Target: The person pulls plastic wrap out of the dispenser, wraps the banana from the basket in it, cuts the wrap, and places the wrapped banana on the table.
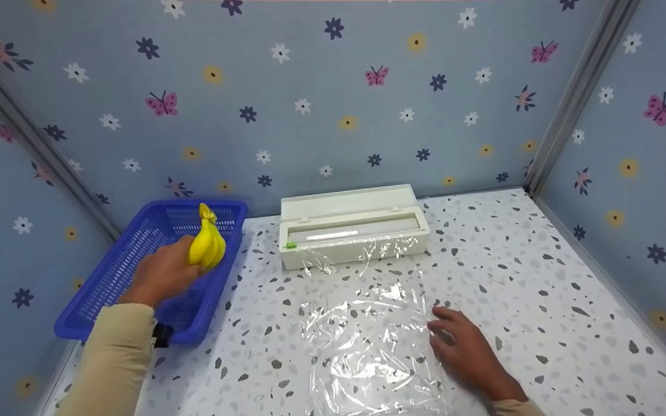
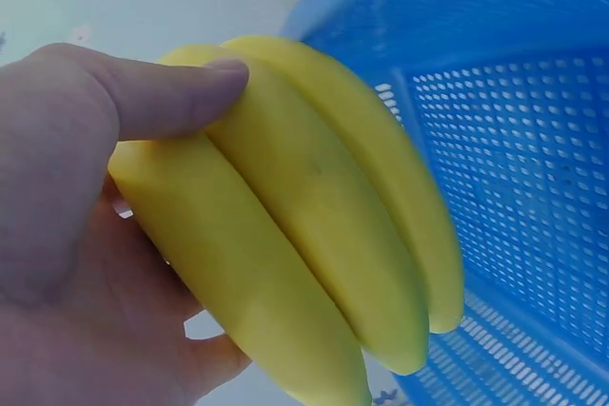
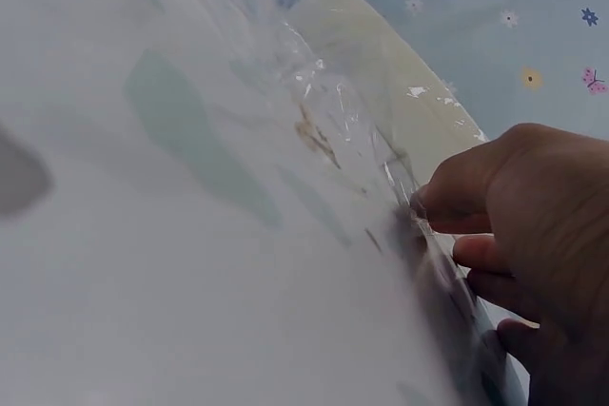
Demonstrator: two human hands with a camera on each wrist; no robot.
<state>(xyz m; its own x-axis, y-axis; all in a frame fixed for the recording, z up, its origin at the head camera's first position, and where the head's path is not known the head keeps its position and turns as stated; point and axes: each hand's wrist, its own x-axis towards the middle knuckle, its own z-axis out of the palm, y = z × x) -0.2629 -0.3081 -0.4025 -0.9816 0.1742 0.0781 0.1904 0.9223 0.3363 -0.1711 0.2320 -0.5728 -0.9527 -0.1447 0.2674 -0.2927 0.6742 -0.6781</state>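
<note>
In the head view, my left hand (image 1: 165,268) holds a bunch of yellow bananas (image 1: 207,245) over the blue basket (image 1: 217,289). The left wrist view shows the thumb laid across the top of the bananas (image 2: 304,206), with fingers behind them. A sheet of clear plastic wrap (image 1: 367,346) stretches toward me from a white wrap dispenser (image 1: 356,257), whose lid stands up with the roll inside. Beside the sheet's right edge is my right hand (image 1: 472,352), fingers loosely bent. Its fingertips are right at the film's edge (image 3: 404,183) in the right wrist view.
The speckled white tabletop (image 1: 512,277) extends to the right of the wrap. Flower-and-butterfly wall panels (image 1: 333,86) enclose the back and sides. The dispenser stands close to the back wall, and the basket is in the left corner.
</note>
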